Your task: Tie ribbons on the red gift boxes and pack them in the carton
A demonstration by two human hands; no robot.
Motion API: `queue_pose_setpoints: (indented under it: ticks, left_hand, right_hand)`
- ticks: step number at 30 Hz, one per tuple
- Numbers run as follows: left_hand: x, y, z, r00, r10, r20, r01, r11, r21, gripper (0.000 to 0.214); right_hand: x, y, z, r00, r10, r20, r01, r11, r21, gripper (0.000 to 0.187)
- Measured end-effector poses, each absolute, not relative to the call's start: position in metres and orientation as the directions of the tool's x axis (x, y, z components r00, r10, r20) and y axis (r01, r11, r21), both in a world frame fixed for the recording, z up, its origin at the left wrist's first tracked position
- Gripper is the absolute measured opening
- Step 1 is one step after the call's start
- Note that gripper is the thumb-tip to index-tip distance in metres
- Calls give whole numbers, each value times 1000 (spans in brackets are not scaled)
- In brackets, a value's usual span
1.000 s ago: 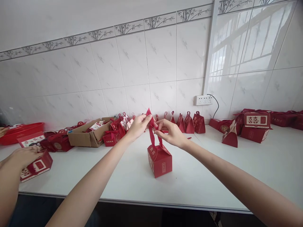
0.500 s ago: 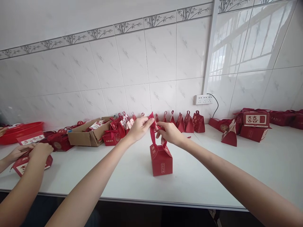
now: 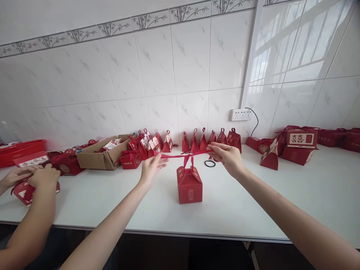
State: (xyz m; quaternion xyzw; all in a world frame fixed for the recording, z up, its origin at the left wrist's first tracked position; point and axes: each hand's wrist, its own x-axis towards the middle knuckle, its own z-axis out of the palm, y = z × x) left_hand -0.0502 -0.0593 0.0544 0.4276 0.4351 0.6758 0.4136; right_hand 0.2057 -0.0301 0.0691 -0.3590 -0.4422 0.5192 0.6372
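Observation:
A small red gift box [image 3: 190,189] with gold lettering stands upright on the white table, in the middle of the head view. From its top rises a red ribbon [image 3: 180,156], crossed above the box and stretched nearly level to both sides. My left hand [image 3: 151,168] pinches one end, left of the box. The other end is between the fingertips of my right hand [image 3: 229,155], to the right and slightly higher. Both hands are closed on the ribbon, above the tabletop. Behind the ribbon, a black ring [image 3: 209,163] lies on the table near my right hand.
Several triangular red boxes [image 3: 195,141] line the tiled wall. A cardboard carton [image 3: 97,159] and red basin [image 3: 22,152] are at left. A co-worker's hands [image 3: 42,176] handle another red box there. Stacked red boxes [image 3: 299,153] sit right, beyond a power strip [image 3: 241,114].
My hands have moved apart from close together above the box, drawing the ribbon out sideways and lower. The black ring has come into sight.

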Motion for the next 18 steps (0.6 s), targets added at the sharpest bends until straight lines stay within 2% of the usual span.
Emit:
queue_pose_setpoints:
  ticks: [4, 9, 18]
  left_hand:
    - [-66, -67, 24, -373, 922, 104, -227, -199, 953, 20]
    - [-84, -72, 3, -428, 904, 12, -236, -124, 964, 14]
    - [-103, -85, -8, -399, 915, -57, -62, 35, 997, 17]
  right_hand:
    - [226, -32, 49, 99, 989, 107, -407, 139, -903, 14]
    - [242, -36, 27, 119, 993, 29, -397, 74, -915, 21]
    - [257, -42, 6, 130, 989, -64, -362, -13, -932, 20]
